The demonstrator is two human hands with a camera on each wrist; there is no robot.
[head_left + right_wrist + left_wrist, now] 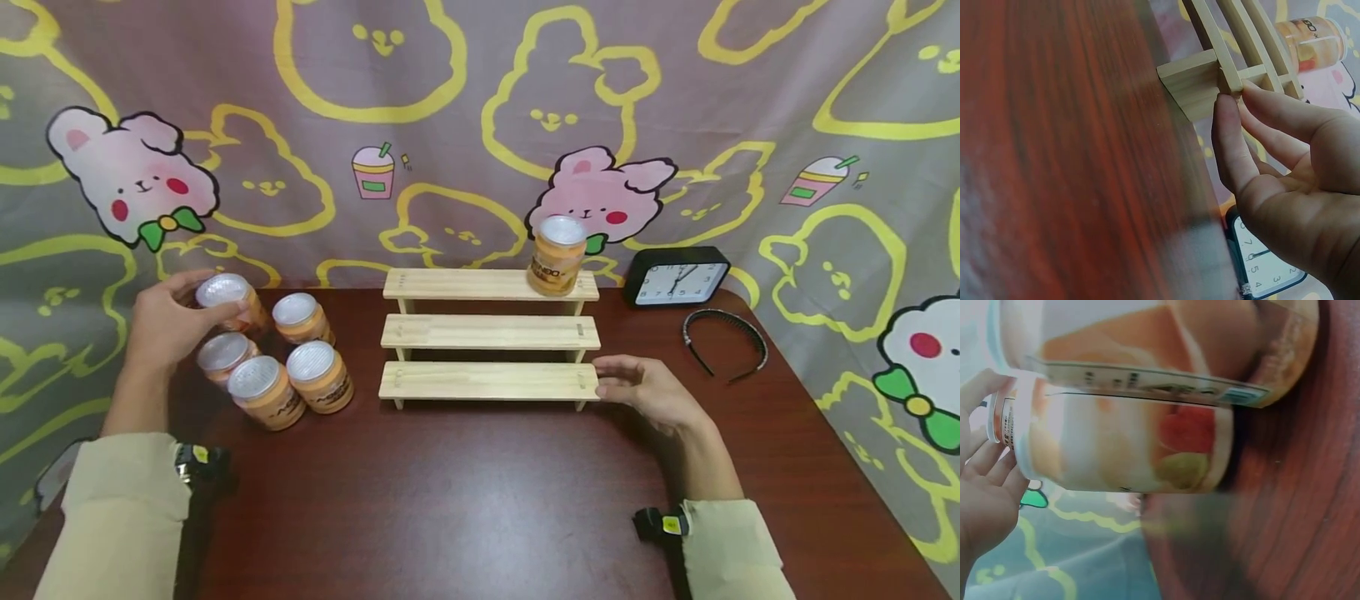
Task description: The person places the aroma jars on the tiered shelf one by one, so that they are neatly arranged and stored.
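Observation:
My left hand (168, 321) is around an orange can (251, 310) with a silvery top, the rearmost of a cluster at the table's left; thumb and fingers lie on opposite sides of its upper end. In the left wrist view, nearer cans (1129, 440) partly hide that grip, and the left hand (988, 512) shows at the edge. At the centre stands a three-tier wooden rack (487, 381). My right hand (648, 392) pinches the right end of its lowest shelf, and the right wrist view shows thumb and finger at that corner. One can (555, 262) stands upright on the top tier's right side.
Several other cans (322, 379) stand close together in front of and beside the held one. Behind the right hand are a black desk clock (678, 277) and a dark headband (726, 333). A patterned curtain (450, 108) hangs behind the brown table (465, 500).

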